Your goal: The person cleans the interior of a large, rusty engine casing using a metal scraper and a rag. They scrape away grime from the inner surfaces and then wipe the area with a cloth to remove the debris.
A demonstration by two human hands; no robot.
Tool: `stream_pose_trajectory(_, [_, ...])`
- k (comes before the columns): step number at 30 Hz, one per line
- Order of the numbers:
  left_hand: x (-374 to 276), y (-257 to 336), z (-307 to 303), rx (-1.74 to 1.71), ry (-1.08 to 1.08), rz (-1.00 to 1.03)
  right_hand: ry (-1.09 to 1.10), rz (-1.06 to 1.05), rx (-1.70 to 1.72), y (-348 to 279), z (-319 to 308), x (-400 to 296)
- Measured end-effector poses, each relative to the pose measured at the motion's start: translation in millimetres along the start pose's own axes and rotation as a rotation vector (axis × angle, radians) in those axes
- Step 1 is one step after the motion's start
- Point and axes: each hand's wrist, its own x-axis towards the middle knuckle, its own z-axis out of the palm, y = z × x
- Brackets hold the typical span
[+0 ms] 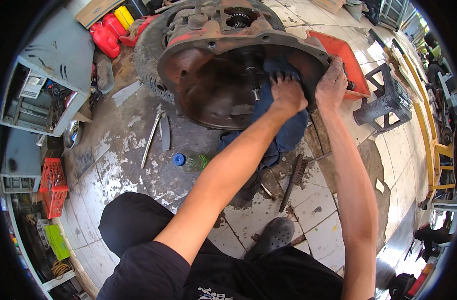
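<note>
A large gearbox bell housing (198, 63) of dark, greasy metal lies on a tire (147, 56), its open mouth facing me. A splined shaft (253, 80) sticks out of its middle. My left hand (287, 92) is inside the mouth at the right, pressing on a blue cloth (296, 129) that hangs down over the lower rim to the floor. My right hand (331, 84) grips the housing's outer right edge; its fingertips are partly hidden. Below the housing stand a plastic bottle with a blue cap (191, 162) and, further right, a wire brush (294, 180) on the floor.
A ratchet wrench (152, 137) and a flat grey strip (165, 133) lie on the stained floor at left. A red tray (339, 48) and a black plastic stool (386, 99) are at right. Grey cabinets (55, 56) and a red basket (52, 180) line the left side.
</note>
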Motion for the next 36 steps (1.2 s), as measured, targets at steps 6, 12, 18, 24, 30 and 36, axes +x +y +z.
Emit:
stream_pose_trajectory(6, [15.5,-4.3,1.5,0.003,-0.090,-0.032,0.020,-0.085,0.022,4.6,-1.0,-2.2])
stream_pose_trajectory(12, [4.7,-14.4,18.0,-0.128,0.235,0.016,0.030,-0.085,0.071,-2.5,4.0,-0.6])
stream_pose_trajectory(18, [-63.8,-1.9,24.9,-0.255,0.056,-0.029,0.060,-0.089,0.028,0.9,5.8,1.7])
stream_pose_trajectory(24, [-79.4,-50.9,44.3,-0.256,0.370,-0.309,0.029,-0.031,0.039,7.2,1.7,0.9])
stream_pose_trajectory(30, [7.9,-133.2,67.6,0.138,0.431,-0.154,0.047,-0.060,0.068,4.2,-0.4,3.6])
stream_pose_trajectory(36, [34.1,-54.9,68.4,-0.290,0.388,-0.221,0.055,-0.096,0.038,24.7,-2.9,3.1])
